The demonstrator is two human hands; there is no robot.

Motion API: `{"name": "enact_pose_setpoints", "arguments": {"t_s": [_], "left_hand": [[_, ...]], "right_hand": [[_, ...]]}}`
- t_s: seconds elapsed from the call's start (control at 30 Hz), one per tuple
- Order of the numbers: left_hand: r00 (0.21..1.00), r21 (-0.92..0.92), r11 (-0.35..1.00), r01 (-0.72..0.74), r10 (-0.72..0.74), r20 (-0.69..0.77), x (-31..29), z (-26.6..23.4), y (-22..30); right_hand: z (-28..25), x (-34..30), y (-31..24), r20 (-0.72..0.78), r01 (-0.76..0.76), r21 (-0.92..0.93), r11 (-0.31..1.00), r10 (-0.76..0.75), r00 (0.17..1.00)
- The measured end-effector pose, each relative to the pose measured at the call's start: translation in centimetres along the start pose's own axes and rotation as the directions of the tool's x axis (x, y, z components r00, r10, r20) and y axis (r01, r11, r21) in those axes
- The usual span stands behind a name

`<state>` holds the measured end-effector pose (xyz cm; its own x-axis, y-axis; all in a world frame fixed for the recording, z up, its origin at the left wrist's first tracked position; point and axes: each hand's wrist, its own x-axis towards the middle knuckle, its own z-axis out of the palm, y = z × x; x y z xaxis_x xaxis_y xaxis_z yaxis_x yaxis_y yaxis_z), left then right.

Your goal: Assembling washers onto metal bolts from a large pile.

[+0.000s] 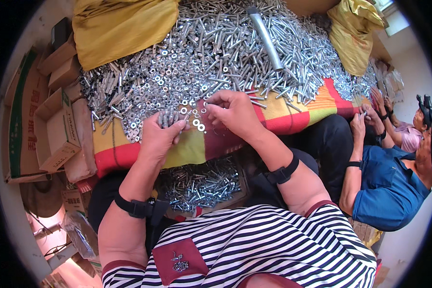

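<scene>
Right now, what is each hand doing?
Left hand: closed around a bundle of bolts.
Right hand: fingers pinched together at the washers; what it holds cannot be told.

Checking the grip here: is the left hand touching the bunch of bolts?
Touching. The head view shows the left hand closed around a bunch of bolts, whose ends stick up out of the fist above the striped cloth.
</scene>
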<state>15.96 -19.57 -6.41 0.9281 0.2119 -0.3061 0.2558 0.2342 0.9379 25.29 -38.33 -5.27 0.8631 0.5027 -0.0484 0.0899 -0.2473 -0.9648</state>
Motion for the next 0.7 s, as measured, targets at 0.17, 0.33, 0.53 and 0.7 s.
{"name": "enact_pose_setpoints", "arguments": {"t_s": [0.17, 0.33, 0.53, 0.7], "left_hand": [[0.999, 0.014, 1.0, -0.015, 0.015, 0.046, 0.1, 1.0, 0.0], [0.991, 0.026, 0.998, 0.063, -0.066, 0.117, 0.3, 1.1, 0.6], [0.953, -0.112, 0.957, 0.268, -0.246, 0.175, 0.6, 0.5, 1.9], [0.98, 0.04, 0.995, 0.093, -0.099, 0.172, 1.1, 0.0, 1.5]], "right_hand": [[0.1, -0.6, 0.1, 0.095, -0.092, 0.261, 0.961, 0.07, 0.993], [0.6, -0.8, 1.3, 0.071, 0.111, 0.263, 0.958, -0.134, 0.988], [1.1, -0.9, 0.7, 0.058, 0.173, 0.201, 0.964, -0.188, 0.981], [1.5, 0.6, 1.7, 0.147, 0.139, 0.082, 0.987, -0.15, 0.978]]}}
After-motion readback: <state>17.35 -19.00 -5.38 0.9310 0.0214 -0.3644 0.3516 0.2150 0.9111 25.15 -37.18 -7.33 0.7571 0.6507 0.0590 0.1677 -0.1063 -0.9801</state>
